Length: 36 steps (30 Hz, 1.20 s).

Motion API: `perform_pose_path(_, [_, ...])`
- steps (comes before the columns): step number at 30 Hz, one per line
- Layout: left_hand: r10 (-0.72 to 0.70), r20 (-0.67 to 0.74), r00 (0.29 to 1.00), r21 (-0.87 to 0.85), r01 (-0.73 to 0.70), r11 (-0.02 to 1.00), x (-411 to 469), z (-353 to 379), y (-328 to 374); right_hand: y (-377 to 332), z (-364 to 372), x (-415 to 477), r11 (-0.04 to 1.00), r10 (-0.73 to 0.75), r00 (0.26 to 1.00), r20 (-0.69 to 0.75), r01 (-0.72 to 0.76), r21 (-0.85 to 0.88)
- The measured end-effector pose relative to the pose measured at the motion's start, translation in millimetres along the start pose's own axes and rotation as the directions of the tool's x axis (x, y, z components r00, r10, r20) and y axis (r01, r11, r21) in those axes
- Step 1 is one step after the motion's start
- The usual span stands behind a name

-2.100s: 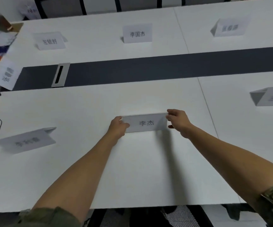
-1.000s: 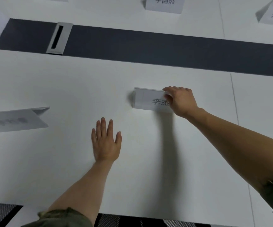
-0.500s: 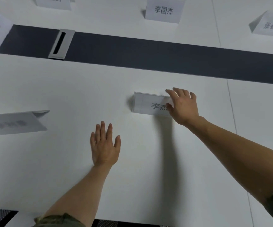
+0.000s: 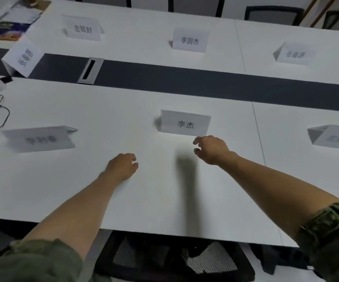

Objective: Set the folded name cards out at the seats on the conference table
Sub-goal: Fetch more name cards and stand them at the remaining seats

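The smooth white counter (image 4: pixel 164 190) spreads beneath both hands, and a dark strip (image 4: pixel 205 84) crosses it well beyond them. A mesh chair (image 4: pixel 174 259) sits under its near edge. The card (image 4: pixel 185 124), a folded white tent, stands upright just beyond the right hand (image 4: pixel 211 149), whose loosely curled fingers hold nothing. The left hand (image 4: pixel 121 166), nearer, is also loosely curled and empty. A blurred card (image 4: pixel 40 138) stands well to its left, and a third card (image 4: pixel 335 137) stands far right of the right hand.
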<state>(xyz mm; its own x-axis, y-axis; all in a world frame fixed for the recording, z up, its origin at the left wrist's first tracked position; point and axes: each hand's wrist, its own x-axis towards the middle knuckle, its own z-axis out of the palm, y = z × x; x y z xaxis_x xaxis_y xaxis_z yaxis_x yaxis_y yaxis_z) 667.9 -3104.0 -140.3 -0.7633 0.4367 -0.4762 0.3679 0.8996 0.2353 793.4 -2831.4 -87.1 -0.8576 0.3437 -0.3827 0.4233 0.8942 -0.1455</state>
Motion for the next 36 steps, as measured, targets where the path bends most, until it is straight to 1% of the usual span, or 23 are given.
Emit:
perform_pose_path(3, [0.018,-0.023,1.0,0.003,-0.018,1.0,-27,-12,-15,-24,-2,-20,0.999,-0.032,0.999,0.008,0.032,-0.01])
perform_pose_path(8, [0.048,-0.127,0.991,-0.002,-0.048,0.999,-79,-39,-53,-74,-8,-54,0.998,-0.063,0.997,-0.036,0.063,-0.013])
perform_pose_path(12, [0.074,-0.167,0.983,-0.012,-0.077,0.997,-121,-54,-90,-120,-8,-79,0.998,-0.059,0.995,-0.083,0.061,0.011])
perform_pose_path(16, [0.11,-0.211,0.971,0.011,-0.111,0.994,-178,-69,-157,-195,4,-117,0.995,-0.09,0.985,-0.145,0.095,0.026])
perform_pose_path(21, [0.08,-0.255,0.964,0.03,-0.075,0.997,-225,-93,-225,-269,14,-144,0.99,-0.128,0.98,-0.156,0.136,0.043])
perform_pose_path(24, [0.057,-0.288,0.956,0.009,-0.057,0.998,-238,-109,-258,-301,9,-147,0.986,-0.154,0.973,-0.174,0.163,0.039])
perform_pose_path(28, [0.027,-0.299,0.954,-0.023,-0.035,0.999,-241,-125,-294,-336,-2,-135,0.984,-0.167,0.968,-0.189,0.174,0.024])
perform_pose_path(34, [0.005,-0.271,0.963,-0.044,-0.018,0.999,-211,-149,-341,-372,-1,-82,0.983,-0.158,0.972,-0.175,0.171,0.064])
perform_pose_path(36, [-0.027,-0.263,0.964,-0.064,0.011,0.998,-190,-164,-365,-390,1,-51,0.982,-0.143,0.974,-0.173,0.162,0.097])
